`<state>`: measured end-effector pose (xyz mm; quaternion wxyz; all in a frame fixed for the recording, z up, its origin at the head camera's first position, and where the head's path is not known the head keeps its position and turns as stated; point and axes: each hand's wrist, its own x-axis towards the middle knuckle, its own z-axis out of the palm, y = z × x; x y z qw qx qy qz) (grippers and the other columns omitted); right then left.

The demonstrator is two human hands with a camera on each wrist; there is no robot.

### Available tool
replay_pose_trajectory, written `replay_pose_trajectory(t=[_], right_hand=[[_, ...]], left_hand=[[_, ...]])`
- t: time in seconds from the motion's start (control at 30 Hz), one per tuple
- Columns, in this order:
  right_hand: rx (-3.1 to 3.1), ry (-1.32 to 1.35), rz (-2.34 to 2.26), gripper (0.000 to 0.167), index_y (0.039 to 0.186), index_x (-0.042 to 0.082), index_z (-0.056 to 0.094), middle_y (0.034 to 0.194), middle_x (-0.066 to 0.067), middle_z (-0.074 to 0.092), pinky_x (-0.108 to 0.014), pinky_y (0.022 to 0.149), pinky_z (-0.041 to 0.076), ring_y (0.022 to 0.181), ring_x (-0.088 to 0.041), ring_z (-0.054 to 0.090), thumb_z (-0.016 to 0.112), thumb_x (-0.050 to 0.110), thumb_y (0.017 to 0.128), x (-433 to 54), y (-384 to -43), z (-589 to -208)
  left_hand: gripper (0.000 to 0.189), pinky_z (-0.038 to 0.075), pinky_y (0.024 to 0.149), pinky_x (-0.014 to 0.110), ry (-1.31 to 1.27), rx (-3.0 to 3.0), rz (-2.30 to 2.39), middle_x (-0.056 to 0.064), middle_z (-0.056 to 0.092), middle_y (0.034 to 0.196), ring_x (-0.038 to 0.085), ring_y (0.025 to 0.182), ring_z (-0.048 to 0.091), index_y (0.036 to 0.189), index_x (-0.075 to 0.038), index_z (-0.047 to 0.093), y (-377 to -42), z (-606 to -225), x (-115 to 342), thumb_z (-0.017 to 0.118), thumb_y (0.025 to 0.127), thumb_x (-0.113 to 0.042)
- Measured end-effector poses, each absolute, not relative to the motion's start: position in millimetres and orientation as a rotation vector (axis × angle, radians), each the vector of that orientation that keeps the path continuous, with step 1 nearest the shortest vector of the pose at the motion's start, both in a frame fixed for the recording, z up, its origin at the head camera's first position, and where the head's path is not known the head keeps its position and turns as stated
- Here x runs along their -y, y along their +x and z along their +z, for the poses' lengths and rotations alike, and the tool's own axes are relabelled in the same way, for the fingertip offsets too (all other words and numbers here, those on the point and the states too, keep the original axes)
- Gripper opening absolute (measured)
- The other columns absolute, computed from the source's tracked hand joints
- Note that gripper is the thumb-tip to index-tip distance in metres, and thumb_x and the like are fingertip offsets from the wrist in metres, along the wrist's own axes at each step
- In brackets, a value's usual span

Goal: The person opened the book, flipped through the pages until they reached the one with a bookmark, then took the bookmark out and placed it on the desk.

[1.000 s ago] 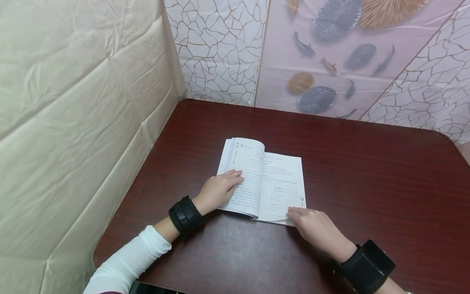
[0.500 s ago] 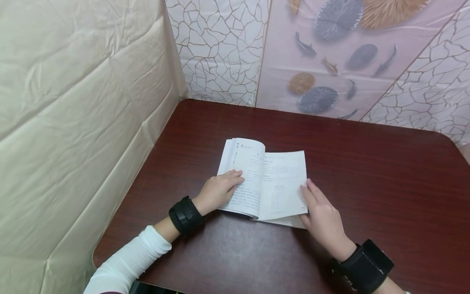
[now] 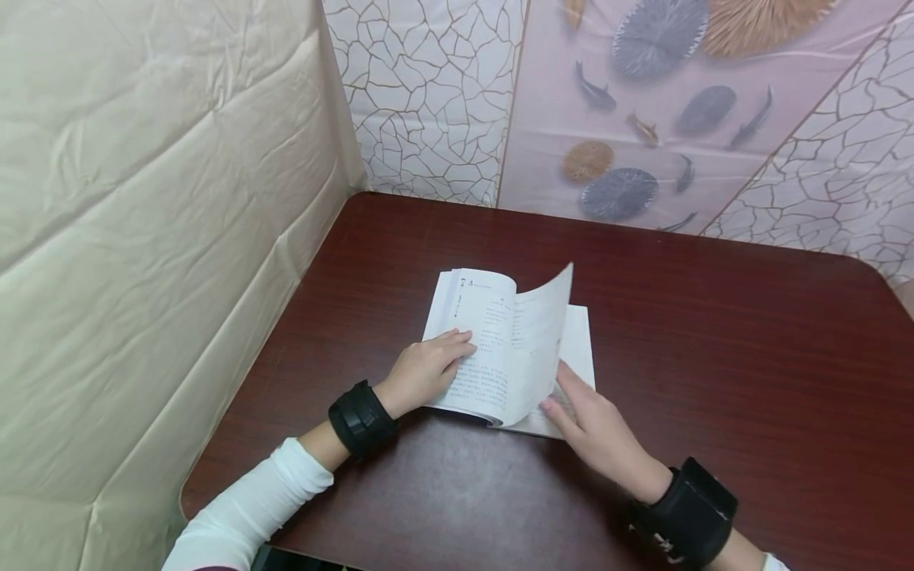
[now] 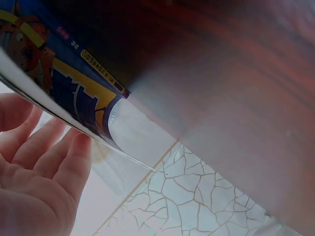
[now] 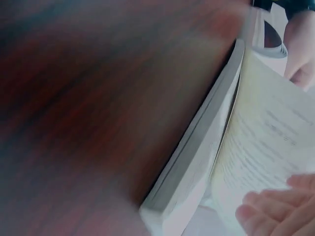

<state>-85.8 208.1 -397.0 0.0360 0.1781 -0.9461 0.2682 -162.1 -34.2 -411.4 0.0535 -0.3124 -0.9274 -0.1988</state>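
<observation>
An open book (image 3: pixel 485 333) lies on the table, its left pages bulging upward. My left hand (image 3: pixel 424 369) rests flat on the left page, fingers fairly straight. In the left wrist view the book's colourful cover (image 4: pixel 74 78) shows above that hand's fingers. A single right-hand page (image 3: pixel 539 341) stands lifted and curving toward the left. At its outer edge is my right hand (image 3: pixel 607 432), thumb and fingers extended. The right wrist view shows the fingers (image 5: pixel 275 211) relaxed against the lifted page (image 5: pixel 266 142), with the thick page block (image 5: pixel 192 157) beneath.
The dark red-brown table (image 3: pixel 714 357) extends around the book. A cream cloth (image 3: pixel 157 238) hangs along the left side, and a patterned wall covering (image 3: pixel 428 95) rises behind the table. Black bands (image 3: pixel 360 418) are on both wrists.
The right hand moved from the lower right page corner out to the right edge, then back left. One page has lifted and swung leftward with it. The left hand has stayed in place.
</observation>
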Motion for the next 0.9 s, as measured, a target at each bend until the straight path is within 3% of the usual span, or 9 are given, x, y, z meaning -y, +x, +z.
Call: replay_pose_trajectory(t=[0.13, 0.3, 0.57, 0.77, 0.9], right_hand=[[2.938, 0.692, 0.802, 0.056, 0.139, 0.013, 0.028, 0.143, -0.01, 0.03, -0.043, 0.097, 0.036, 0.128, -0.024, 0.034, 0.046, 0.034, 0.091, -197, -84, -401], [2.971, 0.824, 0.74, 0.056, 0.139, 0.019, 0.028, 0.144, -0.007, 0.027, -0.04, 0.096, 0.038, 0.129, -0.021, 0.033, 0.046, 0.039, 0.09, -187, -83, -404], [2.938, 0.951, 0.603, 0.053, 0.135, 0.019, 0.038, 0.142, -0.011, 0.031, -0.04, 0.097, 0.037, 0.129, -0.024, 0.034, 0.05, 0.039, 0.087, -178, -85, -405], [2.946, 0.982, 0.531, 0.052, 0.133, 0.019, 0.042, 0.142, -0.011, 0.03, -0.04, 0.097, 0.037, 0.129, -0.024, 0.034, 0.049, 0.041, 0.087, -177, -86, -406], [2.948, 0.994, 0.493, 0.051, 0.132, 0.019, 0.043, 0.142, -0.011, 0.031, -0.039, 0.097, 0.037, 0.128, -0.024, 0.034, 0.049, 0.042, 0.087, -177, -86, -407]], left_hand=[[0.027, 0.042, 0.093, 0.031, -0.957, 2.8, -0.649, 0.003, 0.054, 0.125, 0.015, 0.117, 0.049, 0.113, -0.012, 0.061, -163, -412, 35, 0.051, 0.087, -0.013], [0.032, 0.042, 0.094, 0.033, -0.895, 2.796, -0.846, 0.003, 0.057, 0.121, 0.015, 0.115, 0.051, 0.116, -0.011, 0.059, -164, -412, 36, 0.04, 0.094, -0.025], [0.036, 0.049, 0.074, 0.031, -0.737, 2.71, -1.31, 0.008, 0.066, 0.102, 0.014, 0.086, 0.062, 0.122, -0.01, 0.052, -165, -408, 40, 0.033, 0.096, -0.026], [0.049, 0.048, 0.083, 0.034, -0.641, 2.779, -1.395, 0.014, 0.059, 0.116, 0.018, 0.103, 0.059, 0.135, -0.006, 0.034, -167, -406, 40, 0.048, 0.09, -0.02], [0.053, 0.041, 0.093, 0.038, -0.692, 2.807, -1.218, 0.016, 0.046, 0.131, 0.022, 0.118, 0.048, 0.133, -0.004, 0.036, -167, -406, 39, 0.055, 0.084, -0.014]])
